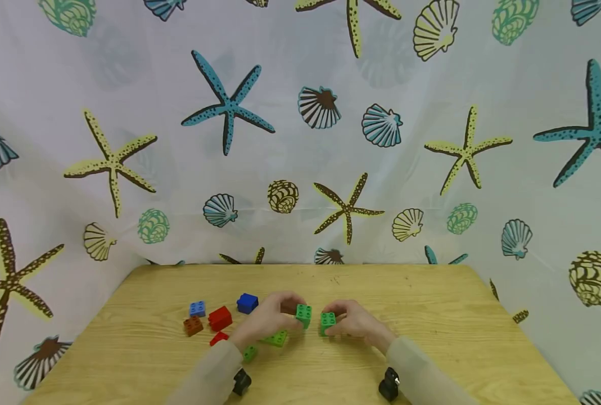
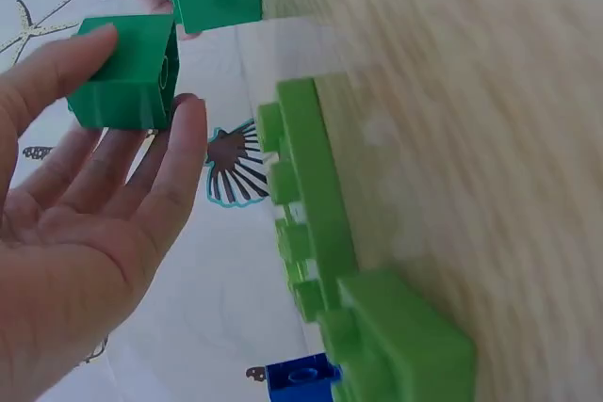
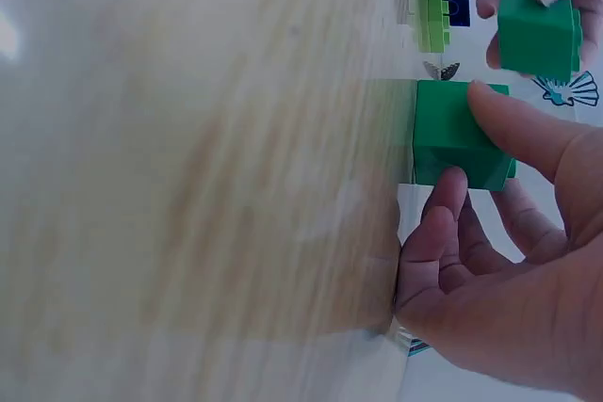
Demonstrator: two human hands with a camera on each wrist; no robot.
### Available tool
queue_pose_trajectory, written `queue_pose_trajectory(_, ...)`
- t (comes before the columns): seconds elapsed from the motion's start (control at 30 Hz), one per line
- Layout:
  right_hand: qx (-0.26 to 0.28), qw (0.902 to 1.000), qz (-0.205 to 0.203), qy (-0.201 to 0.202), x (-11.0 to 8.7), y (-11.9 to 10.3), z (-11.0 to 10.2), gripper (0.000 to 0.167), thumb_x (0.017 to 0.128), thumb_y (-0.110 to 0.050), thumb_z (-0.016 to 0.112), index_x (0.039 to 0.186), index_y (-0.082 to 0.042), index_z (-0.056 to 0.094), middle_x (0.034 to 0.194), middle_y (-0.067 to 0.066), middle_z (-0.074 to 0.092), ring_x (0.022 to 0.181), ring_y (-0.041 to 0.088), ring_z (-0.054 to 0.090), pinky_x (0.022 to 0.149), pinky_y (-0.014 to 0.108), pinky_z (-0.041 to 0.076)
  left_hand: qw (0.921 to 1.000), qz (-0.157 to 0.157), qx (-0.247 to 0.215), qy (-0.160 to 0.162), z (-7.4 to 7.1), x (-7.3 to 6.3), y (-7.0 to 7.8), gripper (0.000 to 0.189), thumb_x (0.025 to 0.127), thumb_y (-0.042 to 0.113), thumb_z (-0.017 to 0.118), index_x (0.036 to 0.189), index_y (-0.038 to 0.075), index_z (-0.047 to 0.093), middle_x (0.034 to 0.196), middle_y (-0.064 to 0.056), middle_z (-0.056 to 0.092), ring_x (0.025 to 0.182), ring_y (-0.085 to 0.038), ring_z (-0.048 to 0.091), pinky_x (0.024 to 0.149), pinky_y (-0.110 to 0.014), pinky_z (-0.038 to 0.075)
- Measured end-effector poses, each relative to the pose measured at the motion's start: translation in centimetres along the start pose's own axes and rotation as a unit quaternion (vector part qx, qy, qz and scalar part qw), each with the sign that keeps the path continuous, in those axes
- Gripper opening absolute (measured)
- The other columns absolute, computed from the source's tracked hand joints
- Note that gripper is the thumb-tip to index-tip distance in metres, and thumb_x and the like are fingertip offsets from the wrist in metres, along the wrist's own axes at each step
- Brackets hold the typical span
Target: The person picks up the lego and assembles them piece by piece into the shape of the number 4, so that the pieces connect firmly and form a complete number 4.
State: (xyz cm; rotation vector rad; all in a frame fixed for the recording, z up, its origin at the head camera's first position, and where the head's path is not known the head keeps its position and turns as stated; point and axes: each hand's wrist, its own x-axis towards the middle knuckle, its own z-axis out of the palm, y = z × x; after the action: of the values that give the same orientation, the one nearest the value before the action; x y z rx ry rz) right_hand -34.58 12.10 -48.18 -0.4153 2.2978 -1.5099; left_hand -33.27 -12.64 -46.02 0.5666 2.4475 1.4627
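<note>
Pale sleeves (image 1: 206, 374) are showing at the near side; the left hand (image 1: 269, 322) is pinching one green block (image 1: 303, 315) above the worktop (image 1: 432, 320), the right hand (image 1: 357, 322) is gripping a second green block (image 1: 327, 325) just right of it.

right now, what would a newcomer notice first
Probably the green block in the left hand and its green twin in the right hand, low in the head view. Behind them hangs a white sheet patterned with starfish and shells. Left of the hands, a red block and a light blue block stand out.
</note>
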Motion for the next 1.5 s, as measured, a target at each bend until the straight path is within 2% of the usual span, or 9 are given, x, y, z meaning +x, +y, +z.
queue_pose_trajectory(0.2,-0.004,1.0,0.0,-0.001,-0.1,0.1,-0.1,0.04,0.082,-0.011,0.079,0.119,-0.007,0.066,0.112,0.007,0.067,0.096,0.017,0.062,0.075,0.03,0.048,0.9988,0.009,-0.012,0.046,1.1,1.0,0.3,0.034,0.085,0.019,0.077,0.116,0.015,0.062,0.113,-0.004,0.069,0.106,-0.02,0.065,0.095,-0.046,0.051)
queue_pose_trajectory(0.3,-0.009,1.0,0.001,-0.001,-0.1,0.1,-0.1,0.041,0.082,-0.014,0.079,0.121,-0.009,0.067,0.114,0.006,0.068,0.101,0.017,0.062,0.079,0.032,0.049,0.9983,0.019,-0.016,0.052,1.6,1.4,0.4,0.035,0.087,0.019,0.076,0.119,0.013,0.062,0.114,-0.006,0.07,0.106,-0.021,0.066,0.094,-0.045,0.052)
queue_pose_trajectory(0.53,-0.009,0.9999,0.002,-0.005,-0.2,0.1,-0.2,0.046,0.082,-0.015,0.079,0.125,-0.008,0.065,0.115,0.006,0.068,0.105,0.019,0.062,0.083,0.035,0.05,0.9975,0.048,0.001,0.052,2.3,1.7,0.6,0.037,0.088,0.014,0.074,0.123,0.009,0.064,0.114,-0.008,0.069,0.104,-0.023,0.067,0.09,-0.041,0.054)
queue_pose_trajectory(0.77,-0.02,0.9997,-0.01,-0.01,-0.2,0.2,-0.1,0.041,0.082,-0.016,0.079,0.121,-0.009,0.067,0.114,0.004,0.069,0.106,0.019,0.062,0.09,0.039,0.05,0.9973,0.056,-0.03,0.038,2.9,2.3,0.5,0.036,0.086,0.009,0.075,0.12,0.008,0.066,0.111,-0.009,0.07,0.104,-0.024,0.067,0.087,-0.038,0.055)
queue_pose_trajectory(0.93,-0.019,0.9997,-0.009,-0.01,-0.1,0.2,0.0,0.038,0.082,-0.015,0.079,0.118,-0.01,0.068,0.113,0.003,0.069,0.106,0.018,0.062,0.092,0.041,0.05,0.9969,0.062,-0.002,0.049,3.1,2.3,0.6,0.033,0.084,0.011,0.077,0.116,0.013,0.069,0.108,-0.004,0.07,0.102,-0.024,0.066,0.086,-0.04,0.054)
queue_pose_trajectory(1.03,-0.02,0.9997,-0.012,-0.006,-0.1,0.2,0.0,0.036,0.082,-0.013,0.08,0.116,-0.009,0.069,0.113,0.004,0.069,0.106,0.019,0.062,0.093,0.043,0.049,0.9963,0.072,0.014,0.044,3.2,2.3,0.7,0.032,0.083,0.011,0.078,0.113,0.015,0.07,0.106,-0.002,0.07,0.099,-0.023,0.066,0.085,-0.039,0.053)
queue_pose_trajectory(1.3,-0.014,0.9997,-0.017,-0.005,-0.3,0.1,0.1,0.035,0.08,-0.009,0.08,0.113,-0.006,0.069,0.111,0.005,0.069,0.104,0.019,0.062,0.094,0.043,0.049,0.9967,0.069,0.027,0.031,3.3,2.2,0.7,0.031,0.082,0.011,0.079,0.111,0.015,0.071,0.102,-0.001,0.071,0.094,-0.017,0.066,0.081,-0.034,0.053)
queue_pose_trajectory(1.5,-0.018,0.9997,-0.016,-0.004,-0.3,0.0,0.1,0.032,0.079,-0.01,0.081,0.109,-0.006,0.069,0.107,0.004,0.07,0.102,0.018,0.062,0.095,0.045,0.048,0.9956,0.08,0.041,0.028,3.3,2.2,0.9,0.03,0.081,0.01,0.08,0.11,0.014,0.072,0.101,-0.001,0.072,0.093,-0.017,0.066,0.08,-0.034,0.055)
